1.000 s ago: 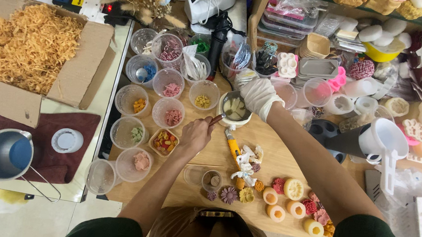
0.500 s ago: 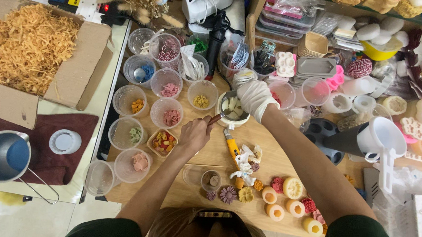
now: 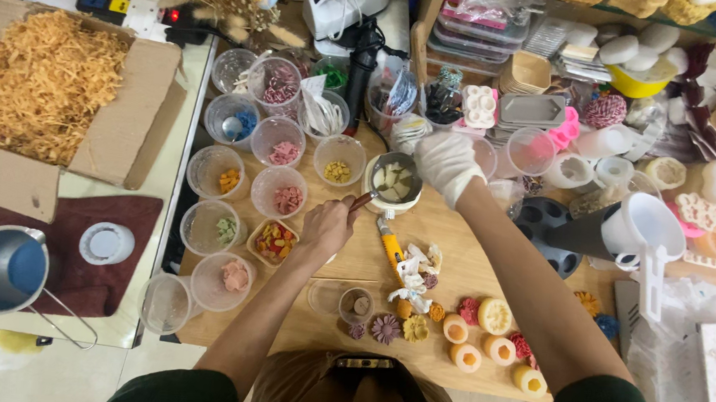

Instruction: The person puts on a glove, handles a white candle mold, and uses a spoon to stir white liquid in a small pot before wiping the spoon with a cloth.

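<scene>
A small metal melting pot (image 3: 394,182) with pale wax chunks sits on a white base on the wooden table (image 3: 455,240). My left hand (image 3: 327,224) grips its brown wooden handle (image 3: 363,201). My right hand (image 3: 447,163), in a white glove, rests at the pot's right rim with the fingers curled; whether it holds anything is hidden. A yellow utility knife (image 3: 390,248) lies just below the pot. Beneath it are scraps of white wax (image 3: 413,272).
Several clear cups of coloured wax bits (image 3: 279,189) stand left of the pot. Flower candles (image 3: 482,333) line the near edge. A cardboard box of shredded paper (image 3: 50,83) and a steel pitcher (image 3: 2,266) are at left. Moulds and a white measuring cup (image 3: 650,231) crowd the right.
My gloved right hand has shifted slightly right, uncovering more of the pot's inside. My left hand stays on the handle. The view has drifted a little.
</scene>
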